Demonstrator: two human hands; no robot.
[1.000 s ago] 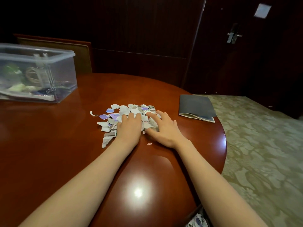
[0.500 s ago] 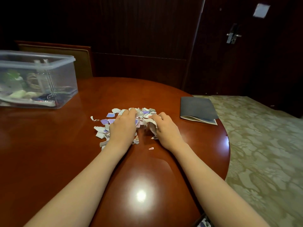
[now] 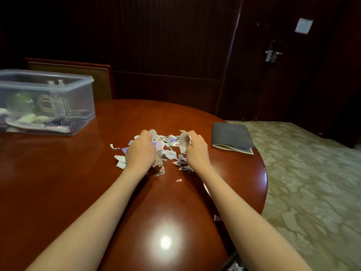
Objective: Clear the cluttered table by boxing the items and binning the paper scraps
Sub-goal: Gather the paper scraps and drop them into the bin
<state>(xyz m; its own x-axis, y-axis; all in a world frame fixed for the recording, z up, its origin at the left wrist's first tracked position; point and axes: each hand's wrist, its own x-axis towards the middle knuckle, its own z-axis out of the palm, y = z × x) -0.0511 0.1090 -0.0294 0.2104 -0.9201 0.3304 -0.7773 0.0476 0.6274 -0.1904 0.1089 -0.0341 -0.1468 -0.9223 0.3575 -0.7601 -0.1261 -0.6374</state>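
Head view, scrap-binning step: left grip [image 3: 139,151] and right grip [image 3: 196,148] each clenched on paper scraps [image 3: 170,154] on the surface [image 3: 78,182], box [image 3: 78,106] at ten o'clock; next, lift both handfuls to the bin.

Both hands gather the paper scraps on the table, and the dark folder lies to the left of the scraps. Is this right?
Not quite. The head view shows the dark folder lying to the right of the paper scraps, near the table edge. The left hand and right hand do gather the scraps, each gripping some.
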